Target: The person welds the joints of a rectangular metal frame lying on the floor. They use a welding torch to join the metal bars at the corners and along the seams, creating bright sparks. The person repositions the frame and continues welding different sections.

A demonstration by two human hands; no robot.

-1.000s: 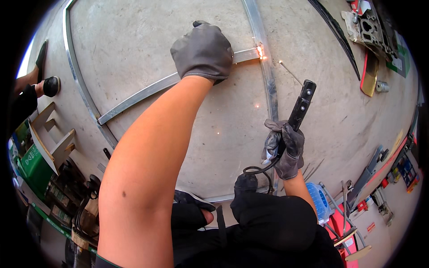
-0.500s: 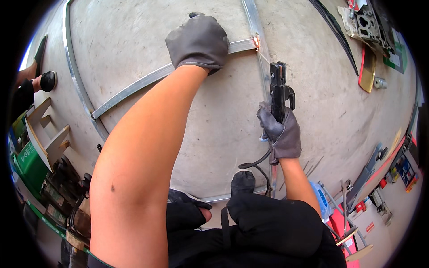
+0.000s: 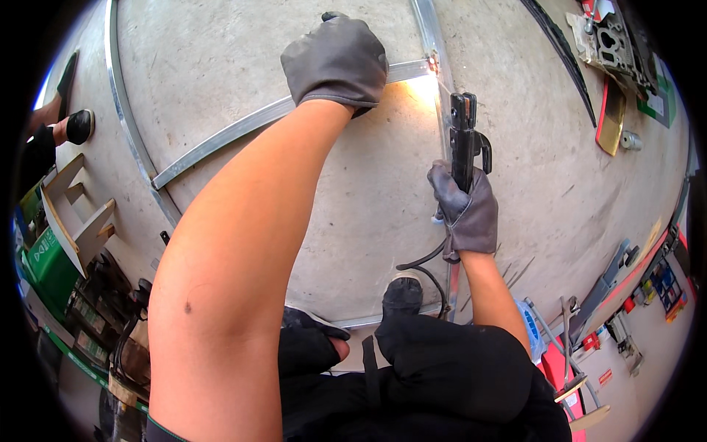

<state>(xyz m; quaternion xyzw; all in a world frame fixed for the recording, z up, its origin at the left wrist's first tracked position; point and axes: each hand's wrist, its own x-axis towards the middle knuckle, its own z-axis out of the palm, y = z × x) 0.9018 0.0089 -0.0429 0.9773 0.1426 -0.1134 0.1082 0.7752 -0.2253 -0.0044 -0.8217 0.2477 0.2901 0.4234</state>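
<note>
My right hand [image 3: 471, 217], in a dark leather glove, is closed round the handle of a black welding electrode holder [image 3: 462, 140]. A thin electrode [image 3: 444, 86] runs from its jaws to the joint of two metal bars, where a bright orange-white glow [image 3: 433, 68] shows. My left hand [image 3: 335, 62], gloved alike, is a closed fist over the metal crossbar [image 3: 239, 141] and hides part of it. A small black tip [image 3: 333, 15] pokes out past the fist; what the fingers hold is hidden. The crossbar meets a long upright bar [image 3: 427, 26] at the joint.
Another person's foot [image 3: 79, 127] is at the far left, near a second long bar [image 3: 118, 96]. A black cable [image 3: 423, 267] loops beside my shoe [image 3: 402, 296]. Metal parts [image 3: 611, 48] lie far right; a green bin [image 3: 55, 265] stands left.
A bright glow has appeared at the joint by the electrode's tip, lighting the floor beside it. The whole view has shifted slightly; both hands keep their grip.
</note>
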